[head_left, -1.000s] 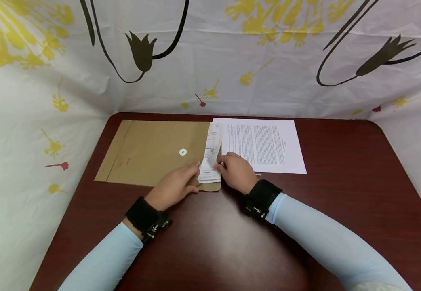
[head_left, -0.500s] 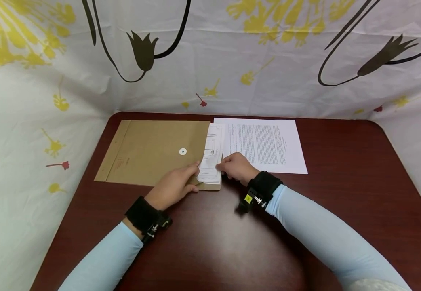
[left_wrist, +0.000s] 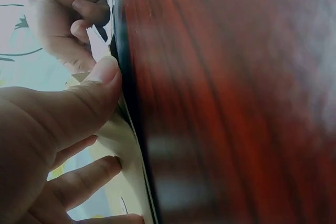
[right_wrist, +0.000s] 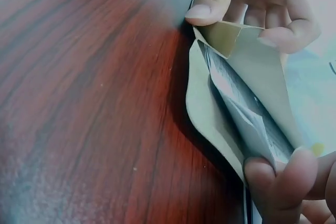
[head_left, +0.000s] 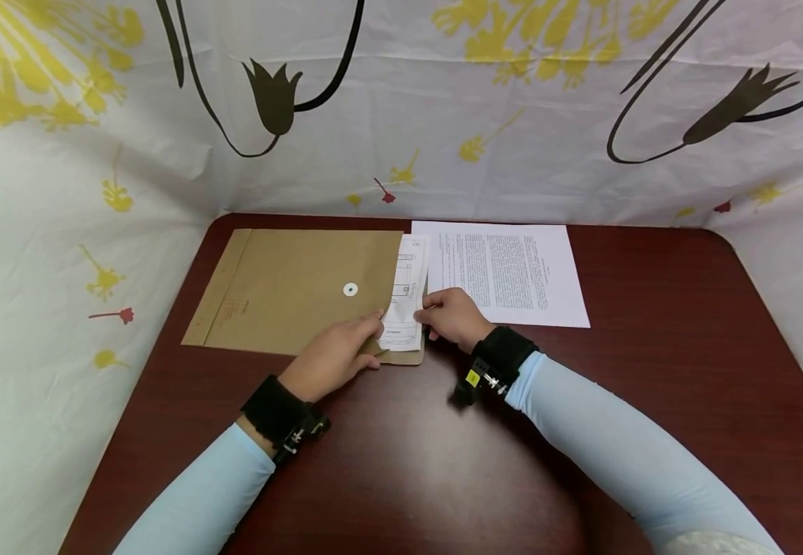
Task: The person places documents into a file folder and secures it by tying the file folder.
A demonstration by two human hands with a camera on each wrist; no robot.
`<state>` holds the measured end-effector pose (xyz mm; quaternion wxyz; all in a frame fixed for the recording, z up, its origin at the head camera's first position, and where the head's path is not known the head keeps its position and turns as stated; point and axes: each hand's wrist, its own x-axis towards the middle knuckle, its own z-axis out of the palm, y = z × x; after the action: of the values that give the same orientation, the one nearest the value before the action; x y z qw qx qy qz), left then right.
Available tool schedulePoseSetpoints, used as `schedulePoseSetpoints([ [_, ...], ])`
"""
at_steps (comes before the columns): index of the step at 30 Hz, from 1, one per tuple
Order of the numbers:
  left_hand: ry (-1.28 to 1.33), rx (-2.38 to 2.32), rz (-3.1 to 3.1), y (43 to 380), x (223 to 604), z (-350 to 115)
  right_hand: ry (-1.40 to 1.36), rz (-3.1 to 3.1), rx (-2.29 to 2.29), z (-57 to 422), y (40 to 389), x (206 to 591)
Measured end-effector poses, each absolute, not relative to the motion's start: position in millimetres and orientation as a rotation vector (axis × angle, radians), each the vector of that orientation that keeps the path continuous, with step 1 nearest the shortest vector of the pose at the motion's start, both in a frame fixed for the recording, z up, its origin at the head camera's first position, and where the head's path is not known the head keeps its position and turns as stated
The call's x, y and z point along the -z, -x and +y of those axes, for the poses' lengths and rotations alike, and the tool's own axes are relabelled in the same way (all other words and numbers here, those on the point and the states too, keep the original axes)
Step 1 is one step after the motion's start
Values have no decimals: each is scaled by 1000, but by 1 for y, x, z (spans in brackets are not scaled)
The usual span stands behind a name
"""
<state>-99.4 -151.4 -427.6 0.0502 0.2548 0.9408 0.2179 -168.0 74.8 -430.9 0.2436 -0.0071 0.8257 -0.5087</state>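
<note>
A brown paper envelope [head_left: 290,281] with a white button disc lies flat near the table's far edge, its mouth facing right. My left hand [head_left: 328,354] grips the near corner of its mouth, thumb below and fingers on top. As the right wrist view shows, the upper layer of the envelope is raised off the lower one. Between them sits a stack of printed papers [right_wrist: 236,87], its right part sticking out of the mouth. My right hand [head_left: 453,317] pinches the outer edge of these papers between thumb and fingers. Their left part is hidden inside the envelope.
A printed white sheet [head_left: 505,270] lies to the right, close behind my right hand. The dark red wooden table [head_left: 686,331] reaches back to a white curtain [head_left: 401,116] with flower patterns. Black camera bands [head_left: 280,416] circle both wrists.
My right hand has shifted its hold on the papers' edge, and the papers lie flatter and straighter. The white sheet at right has slid slightly right and away. My left hand stays put.
</note>
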Motion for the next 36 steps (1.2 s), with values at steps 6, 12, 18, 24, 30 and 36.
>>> schedulePoseSetpoints([
  [6,-751,-656,2863,101,429,-152,-17,2200,1434,72,171,434],
  [12,-788,-650,2849,102,427,-154,15,2239,1359,70,172,434],
  [18,-834,-457,2849,105,425,-149,83,2271,1367,70,170,436],
  [24,-847,-227,2869,108,423,-144,83,2228,1444,73,168,439],
  [30,-813,-274,2836,112,421,-140,61,2165,1527,81,164,439],
  [36,-829,-325,2832,111,421,-141,46,2166,1529,91,162,440],
])
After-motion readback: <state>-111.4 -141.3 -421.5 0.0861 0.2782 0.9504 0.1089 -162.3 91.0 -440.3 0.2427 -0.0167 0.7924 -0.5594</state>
